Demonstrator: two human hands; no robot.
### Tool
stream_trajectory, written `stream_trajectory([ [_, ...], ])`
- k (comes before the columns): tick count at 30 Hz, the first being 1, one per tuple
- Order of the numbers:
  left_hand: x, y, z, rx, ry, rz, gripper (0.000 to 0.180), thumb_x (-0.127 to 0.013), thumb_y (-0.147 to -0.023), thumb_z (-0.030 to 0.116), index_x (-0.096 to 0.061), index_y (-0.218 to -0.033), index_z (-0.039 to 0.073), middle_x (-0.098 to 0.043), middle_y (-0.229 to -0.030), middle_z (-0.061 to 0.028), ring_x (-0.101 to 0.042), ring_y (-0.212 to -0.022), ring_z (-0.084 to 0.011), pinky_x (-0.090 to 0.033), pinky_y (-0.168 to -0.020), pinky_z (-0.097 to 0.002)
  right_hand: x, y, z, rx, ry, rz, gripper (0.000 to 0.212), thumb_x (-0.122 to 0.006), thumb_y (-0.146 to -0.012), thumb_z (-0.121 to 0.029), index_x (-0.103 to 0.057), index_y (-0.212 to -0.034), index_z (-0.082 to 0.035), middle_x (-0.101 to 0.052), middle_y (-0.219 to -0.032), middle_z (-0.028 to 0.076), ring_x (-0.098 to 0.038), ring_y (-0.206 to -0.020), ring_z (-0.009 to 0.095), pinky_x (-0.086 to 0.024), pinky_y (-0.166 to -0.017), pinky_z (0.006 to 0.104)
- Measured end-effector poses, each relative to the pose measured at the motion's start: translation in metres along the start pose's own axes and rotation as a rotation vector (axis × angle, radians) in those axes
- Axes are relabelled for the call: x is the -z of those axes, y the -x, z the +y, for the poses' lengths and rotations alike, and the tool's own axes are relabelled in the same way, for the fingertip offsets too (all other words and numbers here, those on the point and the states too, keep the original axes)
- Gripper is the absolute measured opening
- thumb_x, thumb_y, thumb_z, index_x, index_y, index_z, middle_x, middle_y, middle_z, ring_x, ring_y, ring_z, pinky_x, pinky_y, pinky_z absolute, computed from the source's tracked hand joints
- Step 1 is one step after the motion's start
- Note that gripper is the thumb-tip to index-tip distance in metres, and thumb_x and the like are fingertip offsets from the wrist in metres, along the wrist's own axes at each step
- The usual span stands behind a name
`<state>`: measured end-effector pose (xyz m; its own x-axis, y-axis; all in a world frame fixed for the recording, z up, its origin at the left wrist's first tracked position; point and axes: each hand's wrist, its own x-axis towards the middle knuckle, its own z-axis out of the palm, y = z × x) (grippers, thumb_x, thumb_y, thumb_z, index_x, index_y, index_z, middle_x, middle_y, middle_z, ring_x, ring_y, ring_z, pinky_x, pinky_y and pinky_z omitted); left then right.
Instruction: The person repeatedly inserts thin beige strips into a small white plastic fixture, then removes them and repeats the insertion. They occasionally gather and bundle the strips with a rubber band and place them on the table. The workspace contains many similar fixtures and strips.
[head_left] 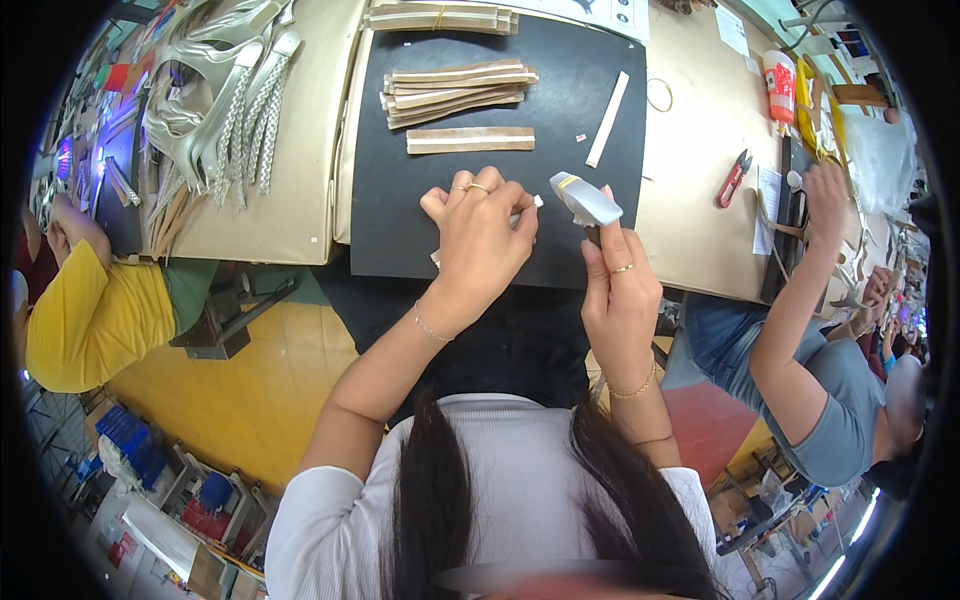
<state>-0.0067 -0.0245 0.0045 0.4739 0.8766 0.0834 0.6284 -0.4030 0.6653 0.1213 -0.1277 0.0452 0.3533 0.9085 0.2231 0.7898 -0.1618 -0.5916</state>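
My left hand (pixel 480 235) is closed over a narrow strip on the black mat (pixel 580 100). A small white end (pixel 538 201) of it pokes out by the fingertips, and a pale end shows below the palm; the rest is hidden. My right hand (pixel 622 290) grips a hammer with a pale silver head (pixel 586 199) and a yellow band, raised just right of my left fingers. Beyond my hands lies a single brown strip (pixel 470 140) with a white stripe down its middle. Behind it is a loose stack of similar strips (pixel 458 90).
A banded bundle of strips (pixel 440 18) lies at the far edge. A white strip (pixel 607 120) rests on the mat's right. Red snips (pixel 734 180) and a red-and-white bottle (pixel 779 85) are farther right. Silver braided straps (pixel 235 110) cover the left table. People sit on both sides.
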Motion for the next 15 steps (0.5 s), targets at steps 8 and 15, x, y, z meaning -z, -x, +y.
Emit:
stream_trajectory([
  [8, 0.011, 0.007, -0.007, -0.067, 0.001, 0.016, 0.010, -0.082, -0.081, 0.019, -0.080, -0.089, 0.013, -0.065, -0.085, 0.0022, -0.056, -0.089, -0.0187, -0.027, -0.089, -0.0402, -0.002, 0.000, 0.002, -0.044, 0.149, -0.184, 0.055, -0.068, -0.096, -0.010, -0.055, -0.149, -0.015, -0.060, -0.081, 0.009, -0.063, -0.063, 0.029, -0.051, -0.056, 0.0414],
  [15, 0.013, 0.010, -0.011, -0.040, 0.025, 0.012, 0.008, -0.082, -0.081, 0.017, -0.081, -0.087, 0.012, -0.064, -0.082, 0.0027, -0.055, -0.088, -0.0173, -0.027, -0.089, -0.0386, -0.001, 0.001, -0.001, -0.052, 0.157, -0.191, 0.055, -0.068, -0.096, -0.011, -0.056, -0.149, -0.015, -0.061, -0.083, 0.008, -0.064, -0.064, 0.028, -0.051, -0.057, 0.0405],
])
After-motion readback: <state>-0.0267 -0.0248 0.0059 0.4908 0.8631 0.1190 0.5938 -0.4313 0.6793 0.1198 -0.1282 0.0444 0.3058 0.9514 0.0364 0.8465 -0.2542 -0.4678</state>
